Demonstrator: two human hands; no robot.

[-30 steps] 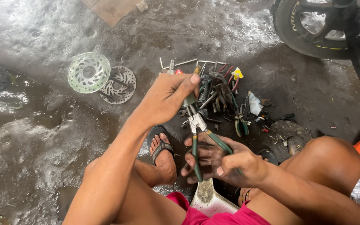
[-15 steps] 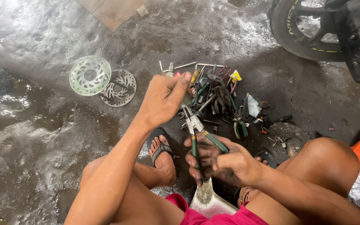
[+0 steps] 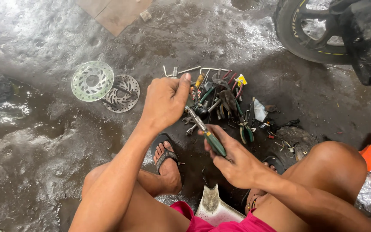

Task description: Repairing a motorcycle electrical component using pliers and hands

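Two hands at work over a heap of tools on a wet, greasy floor; person squatting, sandalled foot at 6 o'clock of the heap.

Item 1, pliers: green handles, metal nose aimed toward 11 o'clock, held just above the near edge of the heap.

Risks, as I judge them: oily grips could slip and the nose could nip a finger, the hands being so close together; loose small parts could drop into the clutter and be lost.

Item 2, right hand: partly closed, fingers wrapped round the green handles, thumb on top.

Item 3, left hand: clenched in a fist, thumb up, at the nose end of the pliers; what it pinches is hidden.

Item 4, two brake discs: flat on the floor at 10 o'clock, overlapping.

Item 5, tyre: at 1 o'clock, well apart.
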